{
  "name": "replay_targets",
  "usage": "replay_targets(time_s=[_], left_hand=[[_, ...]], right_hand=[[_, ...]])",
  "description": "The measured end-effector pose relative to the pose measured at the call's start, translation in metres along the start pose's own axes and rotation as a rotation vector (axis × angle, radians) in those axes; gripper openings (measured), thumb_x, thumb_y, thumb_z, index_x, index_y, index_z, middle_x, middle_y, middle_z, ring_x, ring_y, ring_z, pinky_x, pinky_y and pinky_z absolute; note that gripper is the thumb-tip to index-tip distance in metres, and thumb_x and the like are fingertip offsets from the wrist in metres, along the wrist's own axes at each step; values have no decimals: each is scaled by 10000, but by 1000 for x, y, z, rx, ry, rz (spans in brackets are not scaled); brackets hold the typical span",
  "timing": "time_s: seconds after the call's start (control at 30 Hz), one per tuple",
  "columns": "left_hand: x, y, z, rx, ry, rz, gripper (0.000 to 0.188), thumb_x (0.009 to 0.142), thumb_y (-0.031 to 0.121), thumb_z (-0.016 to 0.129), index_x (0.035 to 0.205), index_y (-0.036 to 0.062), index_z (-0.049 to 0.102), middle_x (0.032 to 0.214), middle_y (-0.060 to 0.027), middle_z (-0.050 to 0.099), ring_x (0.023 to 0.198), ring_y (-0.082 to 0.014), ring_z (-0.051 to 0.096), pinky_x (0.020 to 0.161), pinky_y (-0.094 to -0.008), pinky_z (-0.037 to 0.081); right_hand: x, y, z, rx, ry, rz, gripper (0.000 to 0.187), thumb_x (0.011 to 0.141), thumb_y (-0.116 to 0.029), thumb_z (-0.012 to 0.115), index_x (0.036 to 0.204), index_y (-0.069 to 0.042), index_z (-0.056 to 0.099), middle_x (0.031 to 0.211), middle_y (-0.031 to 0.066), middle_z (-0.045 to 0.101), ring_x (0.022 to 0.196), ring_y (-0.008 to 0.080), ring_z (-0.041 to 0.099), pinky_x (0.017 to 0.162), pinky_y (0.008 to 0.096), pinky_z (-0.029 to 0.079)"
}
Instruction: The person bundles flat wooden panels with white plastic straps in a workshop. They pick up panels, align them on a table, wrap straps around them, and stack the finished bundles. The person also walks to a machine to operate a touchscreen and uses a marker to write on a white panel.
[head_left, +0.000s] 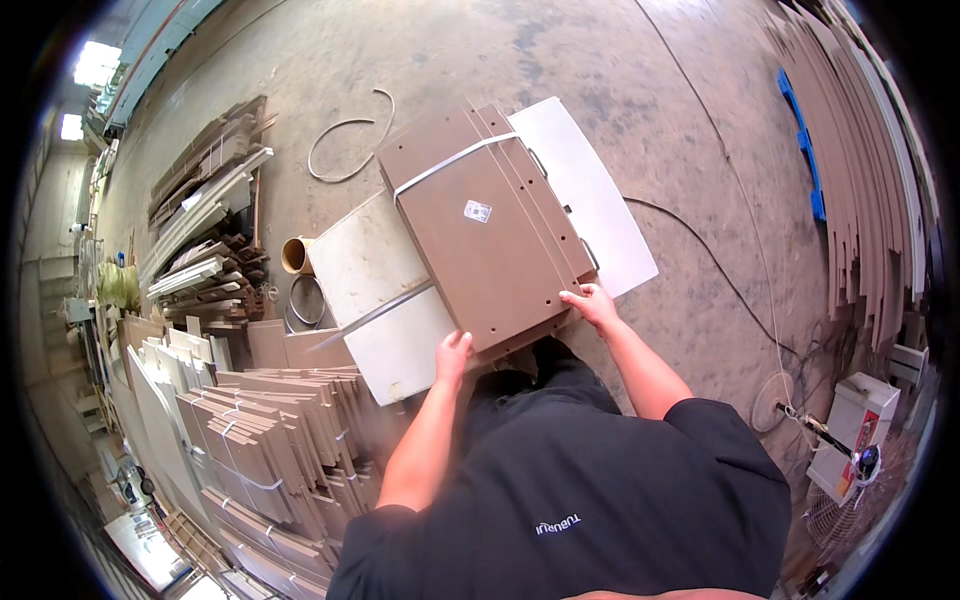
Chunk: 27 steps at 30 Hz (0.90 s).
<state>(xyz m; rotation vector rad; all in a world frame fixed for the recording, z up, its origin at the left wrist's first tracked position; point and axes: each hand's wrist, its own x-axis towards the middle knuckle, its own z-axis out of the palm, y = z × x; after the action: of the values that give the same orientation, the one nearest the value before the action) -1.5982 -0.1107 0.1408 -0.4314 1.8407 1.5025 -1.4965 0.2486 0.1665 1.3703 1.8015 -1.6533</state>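
A stack of flat brown panels [470, 250] lies in front of me, with a white strap [455, 165] across its far end and a small label [478, 211] on top. Small dark holes dot the panels' edges. At the near left corner, my left hand [455, 357] is closed on the stack's edge. My right hand [597, 307] grips the near right corner, thumb on top and the other fingers partly hidden. Beneath the stack, a strapped white panel [368, 255] sticks out on the left and another white panel [590, 190] on the right.
Bundled brown panels [250, 440] stand close at my left. Beyond them are piled long boards [200, 225], a cardboard tube [297, 255] and a loose strap [335, 175]. Tall brown boards [850, 150] lean at the far right. A black cable [700, 245] crosses the floor.
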Motion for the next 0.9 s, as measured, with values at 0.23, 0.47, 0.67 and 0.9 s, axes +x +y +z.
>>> replay_targets(time_s=[0.23,0.47,0.67,0.9], left_hand=[[26,33,-21,317,-21,233,581,953,240,716,1437,-29,542,1369,-180,648,1091,-220,687,946,-347,543],[60,-10,-100,108,219,169,400,970,221,673,1291,-17,647,1170,-145,730,987,-204,696,915,-356,540],[133,-49,-269,416,1229,91,512,955,448,676,1184,-10,677,1063,-190,727,974,-327,689,906,-414,529],[203,-97,-386,-472,556,-165,547,915,437,786,1180,-29,677,1091,-156,726,975,-295,681,890,-455,531]], right_hand=[[23,15,20,-31,78,-125,714,816,-483,863,1298,-1,650,1201,111,712,1061,194,649,900,340,519],[2,62,14,-49,220,-133,641,895,-473,794,1268,31,661,1241,165,710,1168,226,669,1017,345,512],[-58,62,12,-231,211,-128,532,934,-387,763,1253,26,660,1205,163,723,1135,232,685,995,349,522],[-85,41,36,-481,113,-264,474,923,-312,773,1287,-35,649,1197,127,731,1023,215,720,920,354,561]])
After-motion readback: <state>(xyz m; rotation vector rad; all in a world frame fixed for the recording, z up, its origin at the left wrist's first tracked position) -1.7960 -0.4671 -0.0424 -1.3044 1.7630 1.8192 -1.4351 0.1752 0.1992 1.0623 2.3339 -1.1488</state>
